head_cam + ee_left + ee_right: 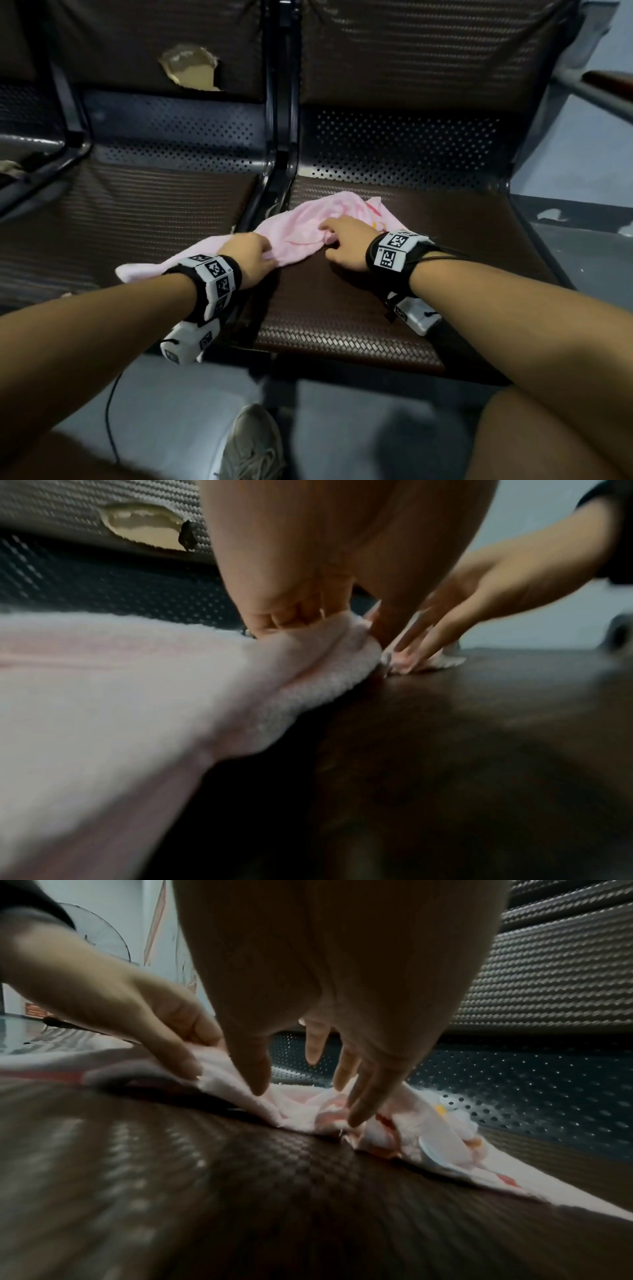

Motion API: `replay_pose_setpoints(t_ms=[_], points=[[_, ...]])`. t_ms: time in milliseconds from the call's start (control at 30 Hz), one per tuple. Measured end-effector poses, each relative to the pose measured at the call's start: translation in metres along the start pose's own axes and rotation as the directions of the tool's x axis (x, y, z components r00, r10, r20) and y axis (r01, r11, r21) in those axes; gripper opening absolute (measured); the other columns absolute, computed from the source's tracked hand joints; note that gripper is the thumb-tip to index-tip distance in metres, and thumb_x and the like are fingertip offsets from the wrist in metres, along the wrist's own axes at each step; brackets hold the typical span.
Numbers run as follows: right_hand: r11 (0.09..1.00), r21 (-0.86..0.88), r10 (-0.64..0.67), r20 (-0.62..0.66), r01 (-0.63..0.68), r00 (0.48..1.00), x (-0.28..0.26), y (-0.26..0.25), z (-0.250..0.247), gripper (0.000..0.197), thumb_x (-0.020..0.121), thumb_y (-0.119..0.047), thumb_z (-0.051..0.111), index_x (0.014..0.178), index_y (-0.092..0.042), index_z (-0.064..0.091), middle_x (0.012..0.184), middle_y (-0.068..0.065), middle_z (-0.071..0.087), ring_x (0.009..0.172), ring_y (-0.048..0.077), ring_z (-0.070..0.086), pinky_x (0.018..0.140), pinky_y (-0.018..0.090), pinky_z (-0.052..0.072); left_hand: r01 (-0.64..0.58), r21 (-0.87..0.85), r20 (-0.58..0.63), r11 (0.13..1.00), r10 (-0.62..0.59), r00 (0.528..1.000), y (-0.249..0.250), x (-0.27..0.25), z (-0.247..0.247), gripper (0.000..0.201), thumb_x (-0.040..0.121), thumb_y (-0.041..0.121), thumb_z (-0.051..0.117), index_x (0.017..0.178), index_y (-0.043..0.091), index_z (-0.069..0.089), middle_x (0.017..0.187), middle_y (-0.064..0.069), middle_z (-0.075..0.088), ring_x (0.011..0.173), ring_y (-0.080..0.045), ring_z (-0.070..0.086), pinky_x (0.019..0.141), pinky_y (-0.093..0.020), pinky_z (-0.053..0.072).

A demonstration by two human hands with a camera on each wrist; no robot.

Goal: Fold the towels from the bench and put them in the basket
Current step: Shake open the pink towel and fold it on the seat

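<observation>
A crumpled pink towel (298, 229) lies across the gap between two seats of the bench (342, 308). My left hand (269, 255) pinches the towel's near edge with curled fingers; the left wrist view shows the fold of towel (335, 653) under the fingers (294, 618). My right hand (327, 240) is over the bunched right end, where printed red and yellow marks show. In the right wrist view its straight fingers (363, 1104) and thumb touch the towel (298, 1110) from above. No basket is in view.
A black frame bar (281, 164) divides the two brown woven seats. The left backrest has a torn hole (191, 68). An armrest (609, 82) sticks out at far right. Below the seat edge are the grey floor, my shoe (253, 442) and a thin cable (109, 411).
</observation>
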State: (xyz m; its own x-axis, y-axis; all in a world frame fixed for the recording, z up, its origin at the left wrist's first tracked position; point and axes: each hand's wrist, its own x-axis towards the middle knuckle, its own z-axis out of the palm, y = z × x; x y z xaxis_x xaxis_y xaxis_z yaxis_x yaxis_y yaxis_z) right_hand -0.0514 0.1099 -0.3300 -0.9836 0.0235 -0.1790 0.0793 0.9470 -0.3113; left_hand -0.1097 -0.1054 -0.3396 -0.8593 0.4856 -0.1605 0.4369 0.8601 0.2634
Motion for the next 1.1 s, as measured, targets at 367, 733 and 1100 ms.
replay_pose_setpoints(t_ms=[367, 733, 1100], points=[[0.981, -0.187, 0.030, -0.069, -0.042, 0.997, -0.008, 0.025, -0.040, 0.021, 0.082, -0.040, 0.060, 0.098, -0.028, 0.061, 0.096, -0.003, 0.064, 0.095, 0.028, 0.064, 0.077, 0.032, 0.042, -0.245, -0.208, -0.149, 0.947, 0.217, 0.965, 0.058, 0.015, -0.021, 0.031, 0.077, 0.032, 0.079, 0.084, 0.022, 0.051, 0.081, 0.002, 0.063, 0.077, -0.022, 0.057, 0.064, -0.029, 0.037], [0.940, 0.180, 0.341, -0.432, -0.291, 0.835, -0.096, 0.085, -0.133, 0.048, 0.055, -0.065, 0.068, 0.080, -0.028, 0.049, 0.075, -0.010, 0.058, 0.074, 0.021, 0.060, 0.061, 0.031, 0.041, -0.335, -0.228, -0.142, 0.914, 0.309, 0.940, 0.171, 0.030, -0.083, 0.046, 0.061, 0.069, 0.066, 0.085, 0.031, 0.056, 0.083, 0.014, 0.062, 0.078, -0.009, 0.059, 0.062, -0.028, 0.042], [0.948, 0.245, 0.308, -0.562, -0.201, 0.768, -0.165, 0.127, -0.121, 0.035, 0.094, -0.042, 0.057, 0.060, -0.035, 0.054, 0.058, -0.005, 0.051, 0.066, 0.025, 0.053, 0.053, 0.032, 0.029, -0.302, -0.263, -0.210, 0.916, 0.252, 0.945, 0.241, 0.019, -0.076, 0.031, 0.076, 0.051, 0.075, 0.074, 0.021, 0.065, 0.067, 0.008, 0.061, 0.062, -0.007, 0.056, 0.050, -0.023, 0.036]])
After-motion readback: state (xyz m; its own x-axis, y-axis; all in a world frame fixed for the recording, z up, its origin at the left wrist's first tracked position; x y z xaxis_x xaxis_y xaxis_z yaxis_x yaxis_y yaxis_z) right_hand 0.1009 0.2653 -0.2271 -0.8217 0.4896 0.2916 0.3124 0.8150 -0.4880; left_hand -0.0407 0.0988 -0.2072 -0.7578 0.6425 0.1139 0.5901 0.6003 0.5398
